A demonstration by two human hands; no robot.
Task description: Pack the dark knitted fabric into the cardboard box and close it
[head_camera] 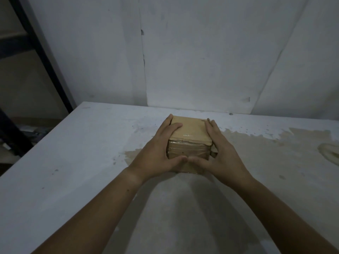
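A small brown box (pixel 189 142) sits on the counter (pixel 64 162), close to the far edge and the wall (pixel 201 52). Its top flap is down, so the box looks closed. Shiny tape goes across the front of the box. A little bit of flap sticks out at the right side, near the bottom.

The dark fabric cannot be seen anywhere. Whether it is inside the box cannot be told.

Both hands are on the box. The left hand (pixel 157 153) presses the left side. Its fingers reach along that side toward the back, one lies a little over the top, and its thumb lies across the low front. The right hand (pixel 223 153) presses the right side the same way, fingers pointing to the back and thumb across the low front. The two thumb tips nearly touch in the middle. So each grip is wrapped around the box, one from each side, and the box is held between them.

The counter is white, and its paint is worn off in a big tan patch under and to the right of the box. A dark metal frame (pixel 42 57) stands at the left, past the counter's edge.
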